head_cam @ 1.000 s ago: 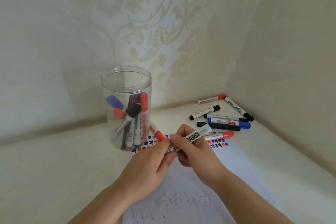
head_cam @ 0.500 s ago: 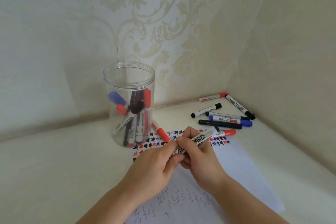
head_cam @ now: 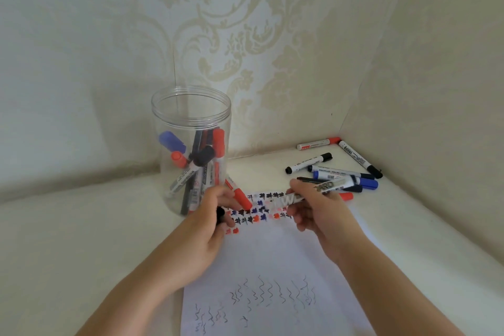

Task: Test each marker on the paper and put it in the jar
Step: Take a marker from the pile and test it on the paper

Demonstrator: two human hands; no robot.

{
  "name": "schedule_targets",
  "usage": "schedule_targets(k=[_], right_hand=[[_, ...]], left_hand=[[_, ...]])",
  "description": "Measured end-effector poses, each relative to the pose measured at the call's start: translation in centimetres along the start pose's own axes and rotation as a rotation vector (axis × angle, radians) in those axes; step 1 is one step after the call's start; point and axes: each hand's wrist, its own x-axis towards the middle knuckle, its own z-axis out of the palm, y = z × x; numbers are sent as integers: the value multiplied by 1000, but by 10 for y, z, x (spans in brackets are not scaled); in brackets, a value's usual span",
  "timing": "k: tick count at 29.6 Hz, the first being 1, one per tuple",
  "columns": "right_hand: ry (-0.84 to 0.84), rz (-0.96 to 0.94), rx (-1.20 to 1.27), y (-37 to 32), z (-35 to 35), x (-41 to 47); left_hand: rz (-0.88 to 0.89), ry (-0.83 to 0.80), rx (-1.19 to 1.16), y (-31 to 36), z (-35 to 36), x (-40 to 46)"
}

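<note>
My right hand (head_cam: 320, 211) grips a white marker (head_cam: 313, 192) with grey lettering, held level above the paper (head_cam: 272, 259). My left hand (head_cam: 210, 226) has come away from it and pinches a small black cap (head_cam: 220, 213). The paper carries rows of coloured marks near its far edge and black squiggles near me. A clear plastic jar (head_cam: 191, 128) stands open at the paper's far left corner, with several red, blue and black markers inside. A red-capped marker (head_cam: 240, 195) lies against the jar's base, just beyond my left hand.
Several loose markers (head_cam: 338, 169), black, blue and red, lie in the right corner beyond the paper. Patterned walls close in behind and on the right. The pale tabletop (head_cam: 81, 226) extends to the left of the jar.
The hands were together on the marker; now they have pulled apart. The left hand moved left with the black cap, the right hand moved right with the marker body.
</note>
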Motion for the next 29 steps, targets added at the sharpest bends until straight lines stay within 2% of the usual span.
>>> schedule_targets(k=[3, 8, 14, 20, 29], right_hand=[[-61, -35, -143, 2, 12, 3], [-87, 3, -52, 3, 27, 8], [-97, -165, -237, 20, 36, 11], [-82, -303, -282, 30, 41, 11], [-134, -370, -376, 39, 44, 14]], left_hand=[[-53, 26, -26, -4, -5, 1], [-130, 143, -41, -5, -7, 2], [-92, 228, -5, -3, -4, 2], [-144, 219, -6, -7, -1, 2], [-140, 234, 167, -4, 0, -1]])
